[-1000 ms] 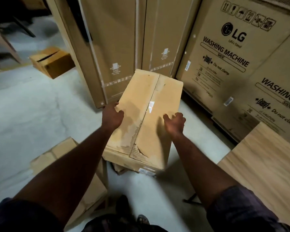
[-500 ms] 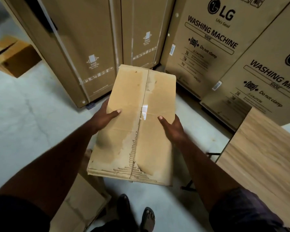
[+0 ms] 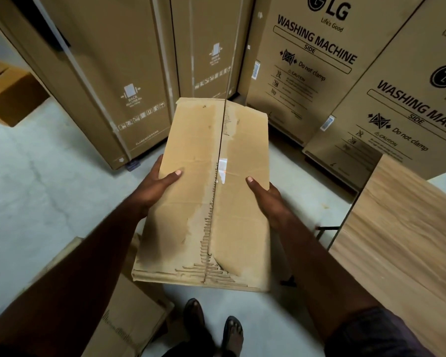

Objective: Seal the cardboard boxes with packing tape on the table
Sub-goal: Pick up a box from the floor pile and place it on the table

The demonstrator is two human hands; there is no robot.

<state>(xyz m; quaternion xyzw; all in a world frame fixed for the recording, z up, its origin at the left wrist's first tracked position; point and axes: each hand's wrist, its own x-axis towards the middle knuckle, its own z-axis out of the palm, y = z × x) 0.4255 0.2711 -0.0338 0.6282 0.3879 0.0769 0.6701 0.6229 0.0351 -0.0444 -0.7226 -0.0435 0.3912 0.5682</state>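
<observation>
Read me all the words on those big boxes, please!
"LG", "Life's Good": middle carton.
"WASHING MACHINE", "SIDE", "Do not clamp", "CAUTION": middle carton.
The same four on the right carton, "MACHINE" cut off by the picture's edge.
"BACK": tall left carton, faint.
All smaller print: too blurred.
Nothing readable on the held box.

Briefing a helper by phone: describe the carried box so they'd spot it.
Before the LG washing machine cartons, left of the wooden table, a long cardboard box sits between the left hand and right hand. Only it is hand-held, its centre seam torn ragged.
</observation>
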